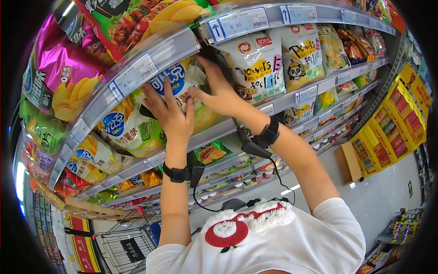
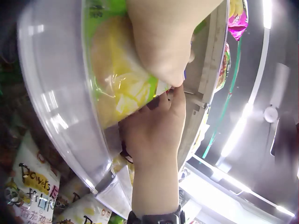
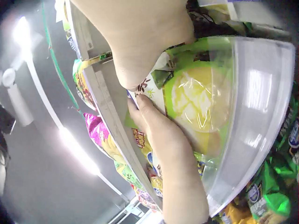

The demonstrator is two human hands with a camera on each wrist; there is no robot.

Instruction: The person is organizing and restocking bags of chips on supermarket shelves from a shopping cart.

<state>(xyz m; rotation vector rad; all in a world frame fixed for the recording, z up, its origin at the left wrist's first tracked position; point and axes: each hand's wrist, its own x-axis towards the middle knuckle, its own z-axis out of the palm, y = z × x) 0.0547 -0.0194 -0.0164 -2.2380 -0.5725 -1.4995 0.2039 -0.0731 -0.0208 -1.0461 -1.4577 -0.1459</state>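
Note:
A green and white Copico potato chip bag (image 1: 207,115) with a blue logo stands on the shelf between both hands. My left hand (image 1: 172,114) lies with spread fingers over its front and left part, below the upper shelf's price strip. On the bag's right side is my right hand (image 1: 218,93), its thumb on the front and its long fingers stretched up toward the top corner, where the tips are hidden. Both thumbs lie close together on the front. In the right wrist view the same bag (image 3: 196,102) stands behind a clear plastic shelf lip (image 3: 252,116).
More Copico bags (image 1: 132,125) stand to the left on this shelf. White "Powers for Life" bags (image 1: 255,66) stand to the right. Overhead runs a shelf edge with price labels (image 1: 134,75). A shopping cart (image 1: 125,244) is at lower left, and a yellow display rack (image 1: 388,132) at right.

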